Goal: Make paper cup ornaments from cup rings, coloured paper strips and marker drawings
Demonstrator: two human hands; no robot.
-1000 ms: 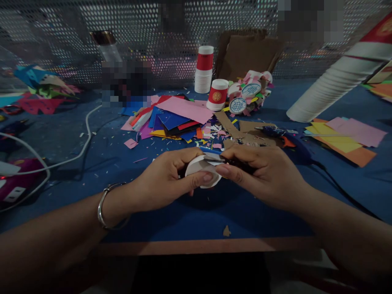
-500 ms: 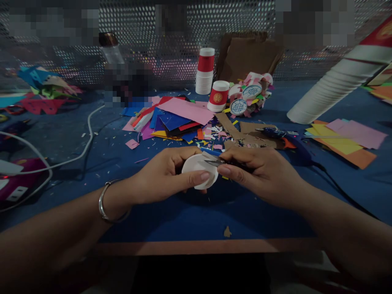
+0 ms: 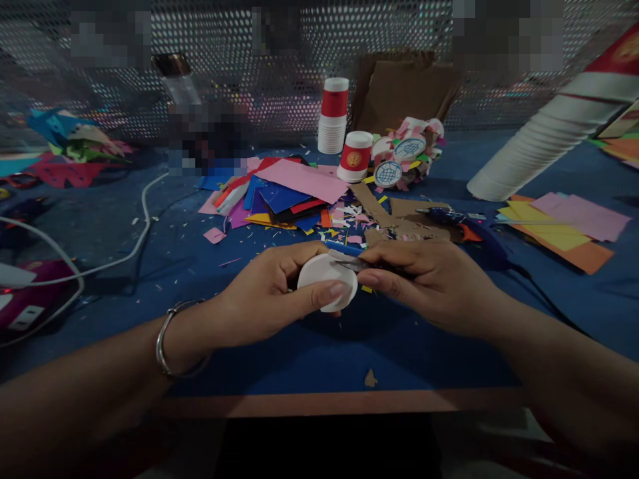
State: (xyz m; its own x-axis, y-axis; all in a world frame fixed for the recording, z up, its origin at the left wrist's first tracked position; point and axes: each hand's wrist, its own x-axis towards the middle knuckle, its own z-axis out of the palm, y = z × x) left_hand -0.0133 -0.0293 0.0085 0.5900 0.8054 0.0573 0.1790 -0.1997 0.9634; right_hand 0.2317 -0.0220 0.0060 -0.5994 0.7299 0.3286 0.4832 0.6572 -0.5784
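Note:
My left hand grips a small white paper cup, its round bottom turned toward me, thumb pressed on the lower rim. My right hand is closed around a pair of scissors, whose metal blades lie against the cup's upper right edge. Both hands meet just above the blue table near its front edge. A metal bangle circles my left wrist.
Coloured paper sheets and scraps lie behind the hands. Red-and-white cups and paper decorations stand farther back by cardboard. A glue gun with cord lies right; a long cup stack leans far right. White cables run left.
The cup has turned slightly in my left hand and the scissor blades have shifted along its edge. Both hands stay in about the same place.

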